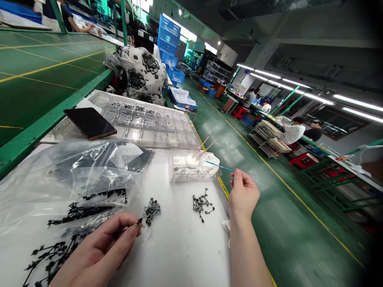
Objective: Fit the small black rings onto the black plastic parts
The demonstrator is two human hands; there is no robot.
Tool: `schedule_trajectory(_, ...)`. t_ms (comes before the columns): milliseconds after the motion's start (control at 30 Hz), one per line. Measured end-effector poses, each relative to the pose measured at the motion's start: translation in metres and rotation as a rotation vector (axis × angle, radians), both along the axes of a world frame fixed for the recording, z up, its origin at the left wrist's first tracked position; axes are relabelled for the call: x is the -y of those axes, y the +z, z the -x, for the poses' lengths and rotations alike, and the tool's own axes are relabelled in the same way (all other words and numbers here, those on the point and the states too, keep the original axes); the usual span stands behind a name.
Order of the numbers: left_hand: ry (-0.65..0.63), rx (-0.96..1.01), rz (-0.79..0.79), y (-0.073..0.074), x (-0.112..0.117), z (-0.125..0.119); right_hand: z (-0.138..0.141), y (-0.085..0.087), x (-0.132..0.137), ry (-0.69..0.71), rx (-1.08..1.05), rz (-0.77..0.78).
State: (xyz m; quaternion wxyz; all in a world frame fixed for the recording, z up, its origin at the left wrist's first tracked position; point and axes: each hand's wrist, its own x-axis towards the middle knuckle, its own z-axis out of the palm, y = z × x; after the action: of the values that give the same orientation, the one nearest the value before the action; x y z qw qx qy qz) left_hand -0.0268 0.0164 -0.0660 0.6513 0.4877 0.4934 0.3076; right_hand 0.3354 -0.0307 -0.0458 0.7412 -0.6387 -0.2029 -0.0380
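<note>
Tube lights [357, 103] at right and windows [191, 36] at rear appear overexposed against a dim ceiling [329, 20]. The white surface [179, 247] is brightly lit; glare streaks the plastic bag [60, 163]. The right-hand corners darken to black, and distant workers [295, 130] lack fine detail.

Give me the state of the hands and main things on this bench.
Left hand: pinching a small black part
Right hand: gripping a blue stick
Clear box: open-topped, holding white material
Wooden sticks: tilted, rising from the box
Phone: face up, screen dark
Compartment tray: some compartments holding small pieces
Plastic bag: crumpled; sealed or not, unclear
Ringlike pieces: loosely piled
</note>
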Motion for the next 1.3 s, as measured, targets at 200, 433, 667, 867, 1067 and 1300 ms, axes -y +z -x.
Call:
schedule_trajectory(200,0.0,-0.014,-0.099,0.012,0.003,-0.003,0.024,0.02,0.006,0.162,-0.08,-0.168)
schedule_trajectory(433,-0.165,-0.059,-0.353,0.025,0.001,0.003,0.063,0.026,0.008,0.602,-0.252,-0.257)
schedule_trajectory(667,-0.194,-0.05,-0.417,0.033,-0.001,0.001,0.077,0.018,0.009,0.796,-0.159,-0.138)
schedule_trajectory(867,-0.202,-0.071,-0.401,0.034,-0.001,0.0,0.078,0.018,0.009,0.84,-0.159,-0.137)
schedule_trajectory(1067,-0.207,-0.074,-0.391,0.034,-0.001,0.0,0.082,0.02,0.009,0.826,-0.152,-0.107)
schedule_trajectory(1300,-0.188,-0.055,-0.396,0.033,-0.001,0.0,0.084,0.019,0.008,0.774,-0.13,-0.063)
